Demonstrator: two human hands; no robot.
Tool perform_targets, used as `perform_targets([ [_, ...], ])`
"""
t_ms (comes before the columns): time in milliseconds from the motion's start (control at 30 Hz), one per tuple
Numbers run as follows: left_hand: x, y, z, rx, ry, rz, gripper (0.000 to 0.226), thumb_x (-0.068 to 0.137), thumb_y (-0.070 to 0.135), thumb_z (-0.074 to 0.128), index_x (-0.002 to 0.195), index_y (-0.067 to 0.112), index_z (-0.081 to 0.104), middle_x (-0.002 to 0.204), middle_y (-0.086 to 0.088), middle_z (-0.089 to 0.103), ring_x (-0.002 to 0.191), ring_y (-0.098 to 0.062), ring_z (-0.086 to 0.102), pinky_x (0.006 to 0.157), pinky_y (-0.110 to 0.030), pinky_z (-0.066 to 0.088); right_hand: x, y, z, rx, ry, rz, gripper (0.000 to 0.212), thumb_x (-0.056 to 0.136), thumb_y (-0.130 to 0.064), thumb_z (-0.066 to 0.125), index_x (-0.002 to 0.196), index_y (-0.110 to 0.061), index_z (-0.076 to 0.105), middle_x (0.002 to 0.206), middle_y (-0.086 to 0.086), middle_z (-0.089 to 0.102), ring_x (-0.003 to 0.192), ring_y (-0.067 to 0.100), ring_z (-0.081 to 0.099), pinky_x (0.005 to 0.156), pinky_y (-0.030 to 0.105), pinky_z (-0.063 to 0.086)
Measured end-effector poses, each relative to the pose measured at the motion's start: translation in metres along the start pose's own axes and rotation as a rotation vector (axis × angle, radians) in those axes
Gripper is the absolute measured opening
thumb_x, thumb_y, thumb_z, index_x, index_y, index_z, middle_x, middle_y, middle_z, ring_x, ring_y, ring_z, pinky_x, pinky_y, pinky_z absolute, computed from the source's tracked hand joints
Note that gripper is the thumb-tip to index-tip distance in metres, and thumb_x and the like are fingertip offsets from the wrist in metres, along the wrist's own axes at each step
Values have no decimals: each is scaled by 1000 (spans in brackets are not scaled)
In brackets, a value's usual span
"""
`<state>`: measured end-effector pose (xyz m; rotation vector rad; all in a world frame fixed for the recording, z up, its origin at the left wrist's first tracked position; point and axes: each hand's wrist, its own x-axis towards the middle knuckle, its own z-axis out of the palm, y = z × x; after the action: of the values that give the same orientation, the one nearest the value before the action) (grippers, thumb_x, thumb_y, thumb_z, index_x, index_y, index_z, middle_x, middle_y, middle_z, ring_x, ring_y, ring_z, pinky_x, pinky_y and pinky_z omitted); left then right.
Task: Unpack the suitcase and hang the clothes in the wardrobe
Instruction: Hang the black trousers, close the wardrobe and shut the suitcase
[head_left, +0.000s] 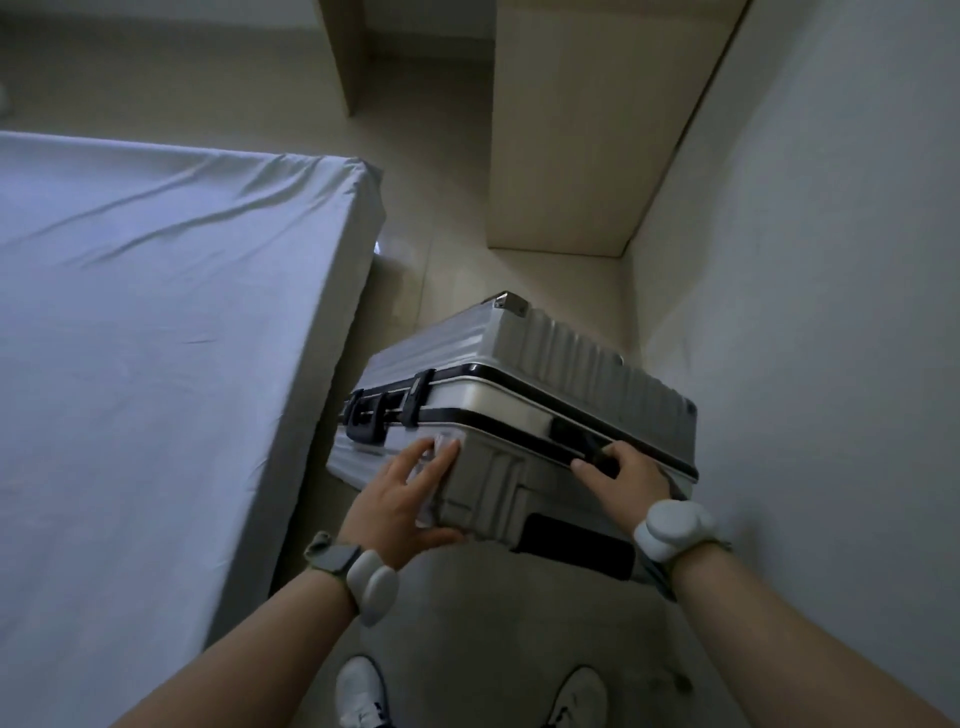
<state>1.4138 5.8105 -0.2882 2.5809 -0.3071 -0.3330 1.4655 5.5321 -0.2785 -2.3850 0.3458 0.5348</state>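
Pressing the suitcase (571, 364) at its near corner, left hand (395, 499) fingers spread; right hand (634, 478) fingers curl over its dark rim.

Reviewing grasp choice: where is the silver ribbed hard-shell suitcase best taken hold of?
Probably the black carry handle on the upturned narrow side of the silver ribbed hard-shell suitcase, reached from above, bed side: it stands proud of the frame, while the shell is broad.

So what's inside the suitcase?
Nothing inside shows: the suitcase is closed, its two halves shut together. The left hand presses its near corner, the right hand holds its edge. Any clothes are hidden by the shell.
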Motion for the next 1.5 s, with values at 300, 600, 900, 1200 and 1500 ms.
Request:
perform_targets([
  [300, 2, -32, -59, -101, -99, -149, 95, 82, 37, 68, 150, 30, 2, 152, 3, 22, 135, -18, 34, 108, -31, 34, -8, -71, 21, -124, -105, -54, 57, 86, -50, 59, 131, -18, 47, 126, 6, 57, 117, 29, 51, 99, 38, 41],
  [600, 8, -97, -63, -107, -199, -380, 77, 89, 27, 57, 150, 27, 9, 156, -12, 7, 140, -33, 26, 112, -33, 27, 10, -162, 93, -418, -70, -172, 37, 94, -27, 50, 130, -20, 50, 129, 4, 55, 122, 26, 48, 99, 34, 34],
  [900, 19, -100, -29, 105, -301, -335, 88, 90, 47, 52, 150, 19, -5, 156, -14, -18, 143, -43, -2, 117, -46, 14, 12, -134, 122, -263, -69, -203, 44, 90, -12, 56, 133, -8, 49, 133, 11, 49, 126, 28, 41, 107, 34, 31],
  [1200, 68, -112, -47, 242, -262, -376, 79, 94, 31, 49, 149, 28, -7, 157, -8, -18, 144, -38, -5, 117, -52, 10, -2, -53, 71, -638, 158, 10, 78, 87, -49, 56, 150, -28, 14, 157, 10, 12, 144, 33, 11, 115, 47, 14],
  [1500, 85, -1, -10, 122, -191, -467, 92, 85, 60, 48, 150, 20, -2, 157, -15, -9, 144, -40, -6, 117, -50, 8, 31, -53, 44, -595, 78, -178, 77, 87, -49, 55, 149, -26, 15, 158, -1, 13, 146, 23, 6, 117, 40, 12],
])
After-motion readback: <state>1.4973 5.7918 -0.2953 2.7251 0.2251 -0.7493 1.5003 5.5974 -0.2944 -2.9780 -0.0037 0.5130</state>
